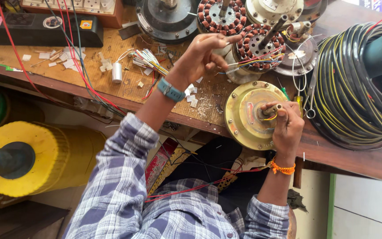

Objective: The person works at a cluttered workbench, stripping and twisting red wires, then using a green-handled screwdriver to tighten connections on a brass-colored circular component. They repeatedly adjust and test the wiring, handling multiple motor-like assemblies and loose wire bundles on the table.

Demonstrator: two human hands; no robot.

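Two bare hands at work over a wooden workbench point(124, 84). Right hand point(288, 126) closed around the shaft stub point(273, 109) of a round yellowish motor housing point(244, 117) that lies flat near the bench's front edge; a yellow wire shows at the shaft. Left hand point(202, 55) raised, fingertips pinched on thin coloured wires point(248, 62) running to a copper-wound stator point(258, 46) just behind the housing. Blue wristband on left wrist, orange thread on right.

Containers: none clearly seen; loose bits lie straight on the bench, namely white paper scraps point(69, 62), a small white cylinder capacitor point(117, 72), and a bundle of coloured wire ends point(149, 59).

Labels: long black box point(40, 28) at back left carries small square stickers, orange, pink, yellow, and one round one.

More motor parts stacked at back. Big coil of black and yellow wire point(354, 88) on the right. Yellow spool point(27, 159) low left. Scissors point(308, 95) beside the housing.
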